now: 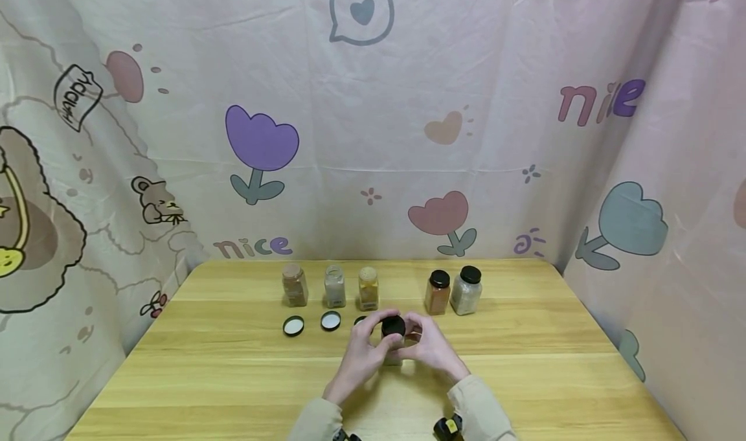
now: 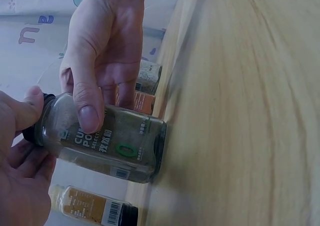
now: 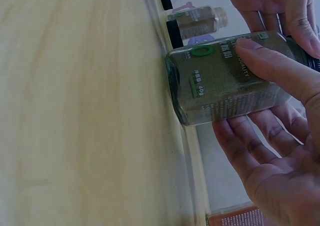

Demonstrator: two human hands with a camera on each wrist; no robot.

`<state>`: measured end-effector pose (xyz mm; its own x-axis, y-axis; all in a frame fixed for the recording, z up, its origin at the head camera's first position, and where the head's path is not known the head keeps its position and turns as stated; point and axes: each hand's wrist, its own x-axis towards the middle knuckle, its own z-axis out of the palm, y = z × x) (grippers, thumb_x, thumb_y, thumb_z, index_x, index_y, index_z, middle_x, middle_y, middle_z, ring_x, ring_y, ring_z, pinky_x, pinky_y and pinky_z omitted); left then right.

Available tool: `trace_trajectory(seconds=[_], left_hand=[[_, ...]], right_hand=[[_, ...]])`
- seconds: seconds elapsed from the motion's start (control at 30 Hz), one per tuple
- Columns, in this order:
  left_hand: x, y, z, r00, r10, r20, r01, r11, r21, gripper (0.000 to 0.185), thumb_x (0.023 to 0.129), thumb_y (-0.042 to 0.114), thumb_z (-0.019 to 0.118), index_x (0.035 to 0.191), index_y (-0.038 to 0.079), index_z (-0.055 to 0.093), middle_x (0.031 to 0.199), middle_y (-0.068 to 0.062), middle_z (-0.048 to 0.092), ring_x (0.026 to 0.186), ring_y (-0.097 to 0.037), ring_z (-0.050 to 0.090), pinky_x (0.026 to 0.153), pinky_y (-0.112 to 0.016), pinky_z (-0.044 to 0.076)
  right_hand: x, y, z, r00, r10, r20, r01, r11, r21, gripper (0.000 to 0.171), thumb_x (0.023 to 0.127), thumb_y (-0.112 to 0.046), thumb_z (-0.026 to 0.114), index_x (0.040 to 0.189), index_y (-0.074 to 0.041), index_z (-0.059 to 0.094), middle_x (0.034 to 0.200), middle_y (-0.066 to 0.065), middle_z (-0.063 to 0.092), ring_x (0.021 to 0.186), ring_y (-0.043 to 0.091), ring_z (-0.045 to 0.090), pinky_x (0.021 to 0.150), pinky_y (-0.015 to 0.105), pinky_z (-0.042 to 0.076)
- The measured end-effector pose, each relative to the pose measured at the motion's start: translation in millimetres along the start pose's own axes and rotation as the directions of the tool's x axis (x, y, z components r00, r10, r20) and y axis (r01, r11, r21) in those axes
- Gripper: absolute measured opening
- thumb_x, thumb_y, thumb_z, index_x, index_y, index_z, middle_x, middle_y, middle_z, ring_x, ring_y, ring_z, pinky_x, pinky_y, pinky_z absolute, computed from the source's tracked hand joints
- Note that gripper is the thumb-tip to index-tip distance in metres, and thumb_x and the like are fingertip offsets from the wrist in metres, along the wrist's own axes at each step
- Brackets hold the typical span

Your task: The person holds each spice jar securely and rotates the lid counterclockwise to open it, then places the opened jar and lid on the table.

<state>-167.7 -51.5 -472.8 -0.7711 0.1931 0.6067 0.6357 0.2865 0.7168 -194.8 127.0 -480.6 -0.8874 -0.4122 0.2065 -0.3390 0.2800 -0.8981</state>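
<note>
Nearest the camera, two sleeved forearms reach in over the desk [image 1: 524, 363], and both hands meet on one spice jar [image 1: 393, 347] standing on the desk near its middle, in front of the row of other jars. The right hand [image 1: 434, 347] holds the glass body, thumb [image 2: 90, 111] across the label and fingers curled behind it. The left hand [image 1: 361, 353] has its fingers clamped round the black cap [image 1: 393, 326] on top.

Behind stand three uncapped jars [image 1: 333, 287] at left and two capped jars [image 1: 451, 292] at right; two loose lids [image 1: 311, 323] lie white side up in front of the open ones, with a third partly hidden by the left hand.

The step in hand looks like turning the cap on this jar; whether it is going on or coming off cannot be told. The next move would call for the right hand to keep the body steady while the left twists, keeping the jar upright so no powder spills.
</note>
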Motion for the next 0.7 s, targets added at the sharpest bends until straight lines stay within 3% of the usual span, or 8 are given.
trace_trajectory(seconds=[0.13,0.37,0.57,0.7], left_hand=[[-0.6,0.4,2.3,1.000,0.001,-0.030,0.000,1.000,0.030,0.040,0.082,0.009,0.080,0.121,0.006,0.068,0.119,-0.010,0.074,0.111,-0.030,0.069,0.098,-0.041,0.056],[-0.4,3.5,3.9,0.994,-0.091,-0.066,0.092,0.996,0.012,0.044,0.080,0.017,0.084,0.120,0.006,0.069,0.117,-0.008,0.074,0.110,-0.025,0.068,0.096,-0.043,0.056],[-0.7,0.0,-0.7,0.997,-0.077,0.008,0.077,0.997,-0.006,0.040,0.089,0.019,0.077,0.127,0.010,0.067,0.126,-0.011,0.071,0.120,-0.028,0.065,0.103,-0.047,0.053],[-1.0,-3.8,-4.8,0.997,-0.025,0.075,0.028,0.999,-0.039,0.035,0.097,0.013,0.066,0.131,0.006,0.064,0.137,-0.013,0.065,0.129,-0.034,0.060,0.111,-0.042,0.049]], right_hand=[[-0.6,-0.2,-0.2,1.000,-0.002,0.001,0.002,1.000,-0.002,0.040,0.072,-0.007,0.089,0.103,-0.002,0.064,0.096,0.007,0.064,0.089,0.011,0.061,0.089,0.019,0.056],[0.6,0.8,-0.3,1.000,-0.011,0.011,0.011,1.000,0.009,0.038,0.072,-0.007,0.089,0.099,-0.002,0.062,0.093,0.005,0.063,0.089,0.009,0.061,0.091,0.019,0.055],[0.6,4.0,-1.4,1.000,-0.019,0.021,0.019,1.000,-0.008,0.039,0.073,-0.008,0.089,0.102,-0.003,0.063,0.095,0.006,0.064,0.090,0.009,0.061,0.092,0.020,0.055],[0.7,4.7,-0.7,1.000,-0.011,0.021,0.010,1.000,0.012,0.040,0.071,-0.006,0.089,0.102,-0.002,0.063,0.095,0.005,0.063,0.089,0.011,0.060,0.088,0.019,0.055]])
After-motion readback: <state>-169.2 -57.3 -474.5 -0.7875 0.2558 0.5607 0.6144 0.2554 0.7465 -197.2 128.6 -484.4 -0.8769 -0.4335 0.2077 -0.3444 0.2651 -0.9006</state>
